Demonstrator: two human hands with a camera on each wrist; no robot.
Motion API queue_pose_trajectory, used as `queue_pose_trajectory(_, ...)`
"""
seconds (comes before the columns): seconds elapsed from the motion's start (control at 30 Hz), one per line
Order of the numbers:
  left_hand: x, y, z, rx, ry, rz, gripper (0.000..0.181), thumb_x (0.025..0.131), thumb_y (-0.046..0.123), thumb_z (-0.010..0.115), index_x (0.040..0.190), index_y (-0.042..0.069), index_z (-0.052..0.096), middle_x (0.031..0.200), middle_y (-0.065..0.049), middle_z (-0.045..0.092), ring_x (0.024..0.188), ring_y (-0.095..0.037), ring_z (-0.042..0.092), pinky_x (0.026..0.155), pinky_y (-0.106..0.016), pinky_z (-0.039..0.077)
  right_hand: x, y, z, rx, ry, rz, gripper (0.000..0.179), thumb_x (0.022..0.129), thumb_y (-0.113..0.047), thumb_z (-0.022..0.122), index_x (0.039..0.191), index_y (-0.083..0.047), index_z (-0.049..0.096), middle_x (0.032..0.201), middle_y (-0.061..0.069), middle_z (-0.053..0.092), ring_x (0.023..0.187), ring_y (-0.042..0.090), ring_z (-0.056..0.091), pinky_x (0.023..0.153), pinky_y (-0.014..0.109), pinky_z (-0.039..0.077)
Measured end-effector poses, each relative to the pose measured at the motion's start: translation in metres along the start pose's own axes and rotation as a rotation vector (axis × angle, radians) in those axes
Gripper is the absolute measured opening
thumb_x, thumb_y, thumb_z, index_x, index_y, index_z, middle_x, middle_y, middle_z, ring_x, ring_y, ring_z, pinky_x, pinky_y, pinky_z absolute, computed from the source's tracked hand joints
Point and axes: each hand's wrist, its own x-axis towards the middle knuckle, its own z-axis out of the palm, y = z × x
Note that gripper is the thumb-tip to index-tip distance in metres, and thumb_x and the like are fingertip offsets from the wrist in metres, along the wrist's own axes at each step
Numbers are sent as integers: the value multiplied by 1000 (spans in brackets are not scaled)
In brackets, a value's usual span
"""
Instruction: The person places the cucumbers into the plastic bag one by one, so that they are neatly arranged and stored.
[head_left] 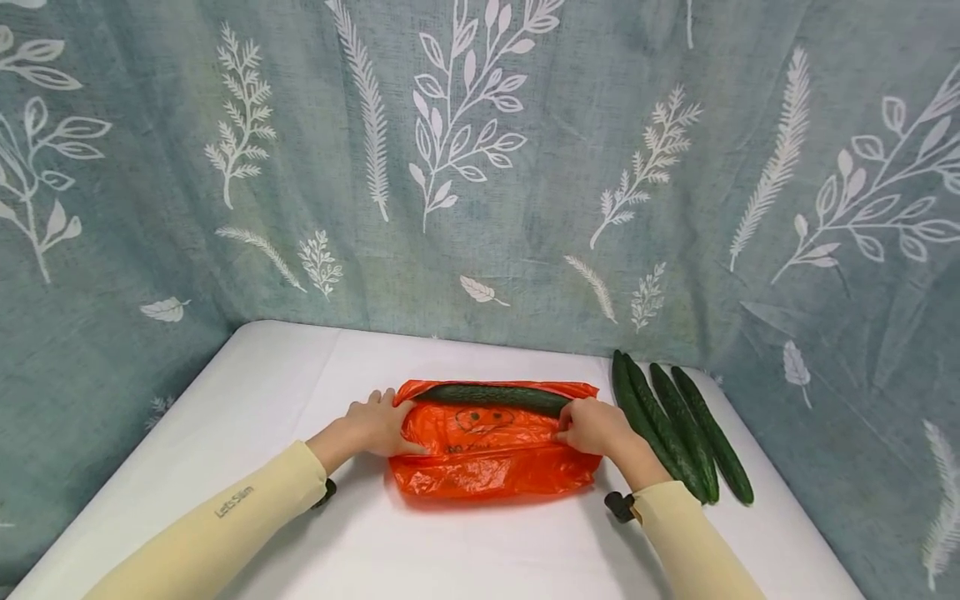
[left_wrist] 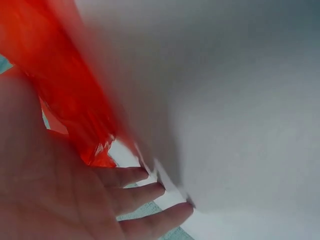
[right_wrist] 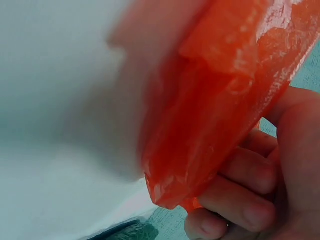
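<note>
An orange-red plastic bag with a dark printed face lies on the white table. Along its far side stretches a dark green cucumber, its right end partly covered by the right hand. My left hand rests at the bag's left end, thumb over the plastic and fingers extended; the left wrist view shows those straight fingers close to the table. At the other end my right hand grips the bag beside the cucumber's end, and the right wrist view shows its fingers curled at the plastic.
Several more cucumbers lie side by side on the right of the white table, just beyond the right hand. A grey-green curtain with white leaf prints hangs around the table's back and sides.
</note>
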Motion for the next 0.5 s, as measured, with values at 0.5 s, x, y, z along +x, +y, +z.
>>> queue_pose_trajectory(0.5, 6, -3, -2, -45, 74, 31, 94, 78, 74, 69, 150, 18, 48, 147, -20, 47, 132, -42, 47, 100, -61, 41, -2, 13, 0, 74, -19, 15, 31, 82, -39, 83, 103, -18, 76, 97, -1, 73, 73, 14, 60, 67, 36, 51)
